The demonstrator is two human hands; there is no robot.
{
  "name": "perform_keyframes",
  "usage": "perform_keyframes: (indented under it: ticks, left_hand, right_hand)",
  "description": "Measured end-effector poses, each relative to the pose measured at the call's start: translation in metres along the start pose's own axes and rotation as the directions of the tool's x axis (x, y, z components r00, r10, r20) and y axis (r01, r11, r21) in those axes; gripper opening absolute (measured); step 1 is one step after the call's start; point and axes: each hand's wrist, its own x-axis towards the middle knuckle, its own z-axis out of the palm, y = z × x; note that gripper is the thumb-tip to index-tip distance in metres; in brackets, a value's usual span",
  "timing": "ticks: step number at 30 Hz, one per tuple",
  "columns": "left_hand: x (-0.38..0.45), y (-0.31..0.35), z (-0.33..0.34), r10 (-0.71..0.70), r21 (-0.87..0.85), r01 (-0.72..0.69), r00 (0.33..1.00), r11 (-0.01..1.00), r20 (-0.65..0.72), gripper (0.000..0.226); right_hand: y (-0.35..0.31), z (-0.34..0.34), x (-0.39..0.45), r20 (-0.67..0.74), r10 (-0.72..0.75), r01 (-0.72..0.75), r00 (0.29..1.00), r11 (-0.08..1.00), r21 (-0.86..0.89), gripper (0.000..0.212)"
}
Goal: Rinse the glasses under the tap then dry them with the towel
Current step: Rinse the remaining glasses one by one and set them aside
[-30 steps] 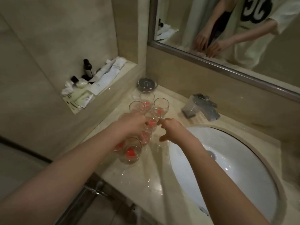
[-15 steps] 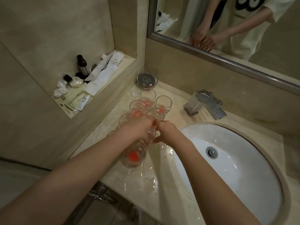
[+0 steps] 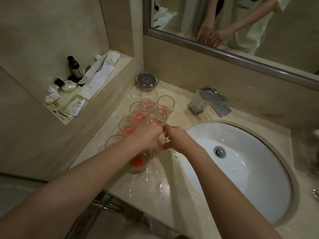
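my left hand (image 3: 146,138) and right hand (image 3: 174,138) meet in the middle of the frame, both curled around one glass (image 3: 161,141). more glasses (image 3: 148,107) stand just above, left of the sink (image 3: 241,169).

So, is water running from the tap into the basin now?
No, the tap shows no stream, and the white basin beneath it holds no flowing water, only its drain.

Clear red-marked glasses (image 3: 148,111) clustered upright
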Motion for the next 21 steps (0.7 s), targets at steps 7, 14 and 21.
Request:
perform_keyframes:
  ticks: [7,14,21]
  left_hand:
    - [0.021,0.034,0.002,0.031,-0.264,-0.015,0.998,0.964,0.053,0.081]
    - [0.058,0.063,-0.002,-0.004,-0.804,0.029,0.999,0.593,0.033,0.067]
    - [0.086,0.094,0.024,-0.035,-0.983,0.142,0.990,0.119,0.139,0.078]
  right_hand:
    - [0.051,-0.020,-0.044,-0.013,0.126,-0.113,0.992,0.925,0.363,0.059]
    - [0.097,-0.039,-0.087,-0.054,0.237,-0.088,0.970,0.550,0.830,0.053]
    - [0.134,-0.031,-0.087,-0.065,0.362,-0.065,0.930,0.336,0.940,0.035]
